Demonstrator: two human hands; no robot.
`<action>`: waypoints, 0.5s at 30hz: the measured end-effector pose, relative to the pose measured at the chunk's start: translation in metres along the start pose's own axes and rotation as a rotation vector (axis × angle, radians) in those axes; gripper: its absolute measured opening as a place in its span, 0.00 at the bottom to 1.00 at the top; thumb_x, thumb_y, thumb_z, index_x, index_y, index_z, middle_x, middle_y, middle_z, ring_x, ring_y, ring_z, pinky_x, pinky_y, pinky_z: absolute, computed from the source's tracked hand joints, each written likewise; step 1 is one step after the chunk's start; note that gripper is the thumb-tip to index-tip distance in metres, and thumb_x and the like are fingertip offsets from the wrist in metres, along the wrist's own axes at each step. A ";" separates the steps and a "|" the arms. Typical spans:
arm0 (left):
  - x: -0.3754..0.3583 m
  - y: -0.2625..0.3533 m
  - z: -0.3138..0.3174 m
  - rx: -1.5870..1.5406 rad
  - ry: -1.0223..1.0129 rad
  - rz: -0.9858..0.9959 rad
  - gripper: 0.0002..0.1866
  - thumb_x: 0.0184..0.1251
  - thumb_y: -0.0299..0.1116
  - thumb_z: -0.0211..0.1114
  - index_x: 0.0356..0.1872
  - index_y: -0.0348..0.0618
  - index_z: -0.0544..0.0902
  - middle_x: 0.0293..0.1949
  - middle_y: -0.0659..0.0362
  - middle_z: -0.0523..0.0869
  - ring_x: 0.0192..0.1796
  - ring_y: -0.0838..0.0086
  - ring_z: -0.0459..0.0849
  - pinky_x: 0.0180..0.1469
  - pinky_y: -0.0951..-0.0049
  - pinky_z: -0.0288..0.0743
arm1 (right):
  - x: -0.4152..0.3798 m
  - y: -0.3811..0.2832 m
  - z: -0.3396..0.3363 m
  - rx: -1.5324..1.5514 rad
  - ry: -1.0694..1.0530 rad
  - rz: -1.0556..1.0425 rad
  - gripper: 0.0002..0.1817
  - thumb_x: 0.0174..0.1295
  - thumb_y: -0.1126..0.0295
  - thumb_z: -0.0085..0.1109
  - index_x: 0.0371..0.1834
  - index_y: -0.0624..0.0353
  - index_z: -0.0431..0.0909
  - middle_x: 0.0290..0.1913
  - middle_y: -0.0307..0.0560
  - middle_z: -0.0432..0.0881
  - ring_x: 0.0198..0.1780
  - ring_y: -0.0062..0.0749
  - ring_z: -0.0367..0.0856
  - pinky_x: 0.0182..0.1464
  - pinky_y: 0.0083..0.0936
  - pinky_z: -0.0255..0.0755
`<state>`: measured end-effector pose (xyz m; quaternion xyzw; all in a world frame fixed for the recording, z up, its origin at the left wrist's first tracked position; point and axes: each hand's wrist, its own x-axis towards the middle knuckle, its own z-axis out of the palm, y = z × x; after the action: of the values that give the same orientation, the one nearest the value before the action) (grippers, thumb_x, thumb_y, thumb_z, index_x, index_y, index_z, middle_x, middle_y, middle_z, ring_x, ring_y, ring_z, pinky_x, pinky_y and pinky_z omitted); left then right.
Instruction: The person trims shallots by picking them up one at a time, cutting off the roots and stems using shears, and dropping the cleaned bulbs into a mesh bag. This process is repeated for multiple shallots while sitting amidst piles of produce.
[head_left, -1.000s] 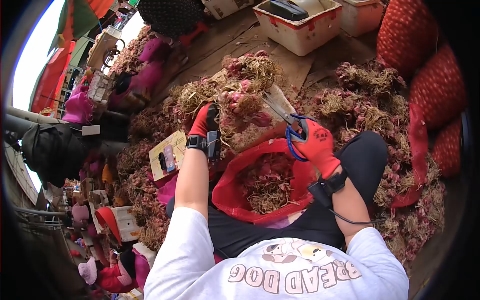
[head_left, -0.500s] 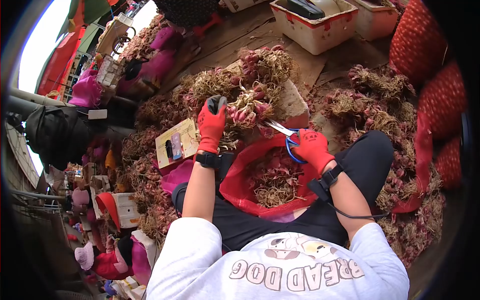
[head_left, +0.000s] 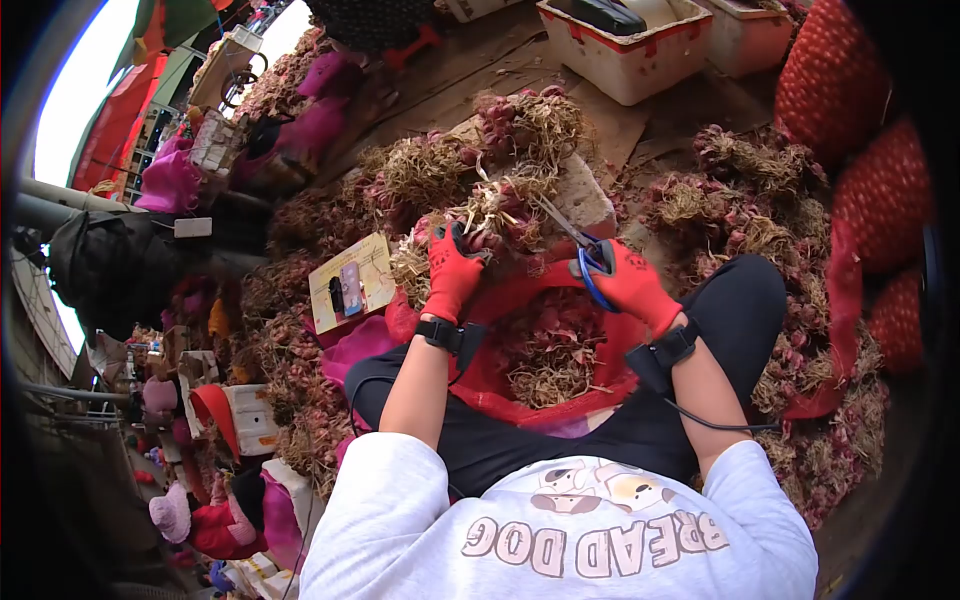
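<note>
My left hand, in a red glove with dark fingertips, is closed on a bunch of shallots with pale dried stalks. The fingers partly hide the bulbs it grips. To the right, my right hand, gloved alike, grips blue-handled scissors. Their metal blades point up and left, apart from the held bunch. A red mesh bag lies open between my legs, with dry trimmings inside. More bunched shallots are heaped just beyond my hands, against a pale worn block.
Heaps of shallots lie on the right, beside full red mesh sacks. White foam boxes stand at the back. Left of my left hand, a phone-like item rests on a yellowish board. A person in red is at lower left.
My left hand has moved down and right, toward my body. My right hand has shifted slightly, and the scissors have turned so that their blades point more upward.
</note>
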<state>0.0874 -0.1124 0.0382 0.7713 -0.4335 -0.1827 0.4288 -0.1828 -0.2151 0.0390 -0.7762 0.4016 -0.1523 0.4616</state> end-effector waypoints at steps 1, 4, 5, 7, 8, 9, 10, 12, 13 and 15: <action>-0.002 -0.006 0.000 -0.162 0.018 0.017 0.27 0.44 0.18 0.68 0.51 0.35 0.74 0.48 0.52 0.79 0.50 0.67 0.81 0.53 0.70 0.75 | 0.001 -0.003 -0.002 0.137 -0.117 0.010 0.31 0.54 0.41 0.61 0.45 0.59 0.76 0.35 0.45 0.82 0.35 0.31 0.80 0.40 0.30 0.74; -0.003 -0.029 -0.006 -0.174 -0.015 0.043 0.27 0.45 0.18 0.68 0.51 0.36 0.74 0.47 0.53 0.79 0.52 0.67 0.80 0.55 0.71 0.73 | 0.003 -0.005 0.005 0.673 -0.470 0.180 0.26 0.58 0.46 0.63 0.46 0.58 0.78 0.31 0.36 0.80 0.27 0.16 0.74 0.29 0.20 0.70; -0.007 -0.028 -0.008 -0.220 -0.035 0.028 0.27 0.45 0.18 0.68 0.51 0.36 0.74 0.47 0.53 0.79 0.52 0.67 0.80 0.56 0.71 0.73 | 0.003 -0.007 0.008 0.871 -0.588 0.262 0.24 0.59 0.48 0.63 0.46 0.57 0.79 0.30 0.33 0.79 0.25 0.12 0.72 0.25 0.16 0.68; -0.006 -0.046 -0.009 -0.116 -0.060 0.056 0.26 0.46 0.18 0.68 0.51 0.36 0.74 0.47 0.53 0.79 0.52 0.68 0.79 0.56 0.72 0.73 | 0.003 -0.017 0.015 0.932 -0.571 0.282 0.20 0.61 0.53 0.62 0.46 0.58 0.79 0.27 0.31 0.77 0.19 0.09 0.68 0.18 0.10 0.61; -0.005 -0.057 -0.011 -0.064 -0.069 0.070 0.25 0.47 0.19 0.68 0.51 0.36 0.74 0.47 0.53 0.79 0.52 0.68 0.79 0.57 0.72 0.72 | 0.006 -0.016 0.018 0.912 -0.580 0.296 0.20 0.61 0.53 0.63 0.46 0.58 0.80 0.26 0.31 0.77 0.19 0.09 0.68 0.18 0.10 0.61; -0.009 -0.047 -0.014 -0.082 -0.070 0.057 0.25 0.47 0.20 0.69 0.50 0.36 0.75 0.47 0.53 0.79 0.51 0.67 0.79 0.56 0.72 0.72 | 0.008 -0.015 0.021 0.893 -0.590 0.312 0.20 0.61 0.54 0.63 0.45 0.59 0.80 0.25 0.31 0.77 0.18 0.09 0.68 0.18 0.10 0.61; -0.014 -0.027 -0.017 -0.102 -0.072 0.046 0.24 0.48 0.21 0.69 0.50 0.36 0.75 0.47 0.52 0.80 0.51 0.66 0.79 0.56 0.71 0.72 | 0.010 -0.015 0.021 0.900 -0.604 0.373 0.20 0.61 0.54 0.63 0.44 0.59 0.80 0.24 0.31 0.77 0.18 0.10 0.68 0.18 0.10 0.62; -0.016 -0.019 -0.017 -0.132 -0.063 0.069 0.23 0.47 0.23 0.71 0.48 0.38 0.76 0.46 0.51 0.80 0.49 0.63 0.79 0.55 0.68 0.72 | 0.013 -0.016 0.019 0.908 -0.629 0.499 0.19 0.61 0.54 0.63 0.43 0.60 0.81 0.22 0.31 0.76 0.16 0.11 0.68 0.18 0.11 0.62; -0.016 -0.022 -0.017 -0.072 -0.052 0.092 0.22 0.48 0.24 0.71 0.48 0.37 0.77 0.46 0.52 0.81 0.49 0.66 0.80 0.55 0.69 0.73 | 0.016 -0.016 0.019 0.880 -0.646 0.474 0.18 0.62 0.54 0.61 0.42 0.60 0.81 0.21 0.31 0.76 0.16 0.11 0.68 0.17 0.11 0.62; -0.016 -0.028 -0.018 0.050 -0.026 0.134 0.22 0.50 0.24 0.71 0.48 0.36 0.77 0.44 0.55 0.84 0.47 0.71 0.81 0.53 0.72 0.74 | 0.022 -0.016 0.019 0.822 -0.685 0.423 0.16 0.65 0.56 0.58 0.41 0.58 0.82 0.20 0.30 0.76 0.15 0.10 0.68 0.17 0.12 0.62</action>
<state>0.1047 -0.0829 0.0241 0.7485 -0.4942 -0.1526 0.4150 -0.1490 -0.2165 0.0397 -0.4411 0.2835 0.0598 0.8494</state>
